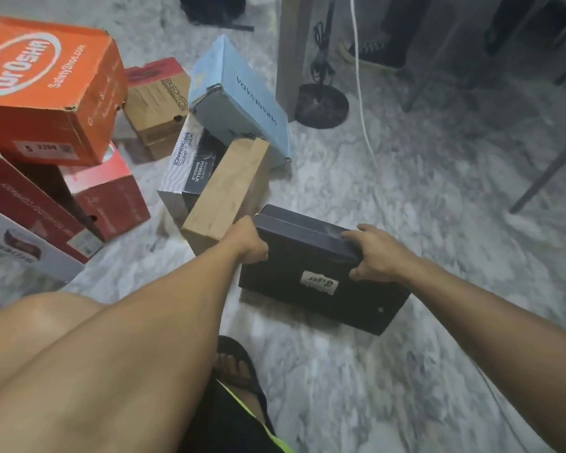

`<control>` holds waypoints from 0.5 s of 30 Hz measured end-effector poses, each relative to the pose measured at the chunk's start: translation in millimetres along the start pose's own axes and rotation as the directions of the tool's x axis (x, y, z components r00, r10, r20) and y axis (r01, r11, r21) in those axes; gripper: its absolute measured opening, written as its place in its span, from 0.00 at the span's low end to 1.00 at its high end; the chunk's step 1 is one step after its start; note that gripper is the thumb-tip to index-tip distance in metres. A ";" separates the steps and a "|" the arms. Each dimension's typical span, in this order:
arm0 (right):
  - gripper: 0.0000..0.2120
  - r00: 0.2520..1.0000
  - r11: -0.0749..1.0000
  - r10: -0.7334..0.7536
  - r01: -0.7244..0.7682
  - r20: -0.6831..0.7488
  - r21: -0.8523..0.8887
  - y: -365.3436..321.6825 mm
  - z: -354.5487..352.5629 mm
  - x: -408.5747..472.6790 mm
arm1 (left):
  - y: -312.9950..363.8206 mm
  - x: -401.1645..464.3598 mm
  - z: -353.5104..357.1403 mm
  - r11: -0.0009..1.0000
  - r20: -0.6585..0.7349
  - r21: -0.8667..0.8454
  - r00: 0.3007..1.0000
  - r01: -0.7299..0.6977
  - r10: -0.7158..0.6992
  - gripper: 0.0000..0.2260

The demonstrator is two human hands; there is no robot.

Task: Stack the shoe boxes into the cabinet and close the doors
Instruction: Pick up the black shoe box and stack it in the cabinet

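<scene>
A black shoe box [317,269] with a white label sits low over the marble floor, held at both ends. My left hand [247,241] grips its left end and my right hand [374,253] clasps its right top edge. To the left lies a pile of boxes: an orange box [46,89], red boxes [108,194], a plain brown box [224,191], a grey-and-black box [190,165], a light blue box [239,96] and a brown-and-red box [159,106]. No cabinet is in view.
A grey post [291,50] and a round black stand base [321,104] stand behind the pile. A white cord [360,76] hangs down. Chair or table legs [549,168] slant at the right. My knee and sandalled foot [236,367] are below.
</scene>
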State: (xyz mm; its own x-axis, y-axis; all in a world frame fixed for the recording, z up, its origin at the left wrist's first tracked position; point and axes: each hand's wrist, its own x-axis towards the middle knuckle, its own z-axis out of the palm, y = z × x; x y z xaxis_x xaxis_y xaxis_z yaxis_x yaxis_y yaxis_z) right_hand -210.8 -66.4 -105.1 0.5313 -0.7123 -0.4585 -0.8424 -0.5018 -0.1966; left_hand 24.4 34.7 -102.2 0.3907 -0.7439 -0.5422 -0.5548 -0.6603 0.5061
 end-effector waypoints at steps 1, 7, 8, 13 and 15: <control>0.33 0.997 0.999 0.053 -0.053 -0.061 0.007 5.4 2.1 0.1 | 2.3 1.9 1.3 0.999 -0.002 -0.039 1.000 0.008 -0.008 0.25; 0.36 0.862 0.904 0.426 -0.402 -0.275 0.143 24.4 29.0 -0.8 | 4.5 16.2 12.3 0.979 0.029 -0.200 0.999 0.044 -0.039 0.31; 0.38 0.833 0.865 0.491 -0.431 -0.256 0.257 28.3 33.9 0.1 | 3.5 18.1 14.3 0.977 0.043 -0.208 0.998 0.056 -0.048 0.30; 0.41 0.811 0.756 0.560 -0.414 -0.172 0.506 42.7 62.4 3.2 | 1.9 14.3 21.6 0.973 0.102 -0.195 0.989 0.125 -0.107 0.15; 0.42 0.791 0.739 0.592 -0.457 -0.154 0.495 45.0 69.1 4.8 | -0.1 17.1 23.9 0.971 0.092 -0.189 0.987 0.148 -0.133 0.13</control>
State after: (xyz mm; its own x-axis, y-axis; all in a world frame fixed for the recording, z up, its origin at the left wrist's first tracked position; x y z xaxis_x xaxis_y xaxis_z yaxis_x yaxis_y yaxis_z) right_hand -252.4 -58.5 -176.1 -0.0641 -0.9362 -0.3456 -0.9100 0.1970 -0.3649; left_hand 13.6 24.6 -127.6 0.3918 -0.6367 -0.6641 -0.3421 -0.7709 0.5373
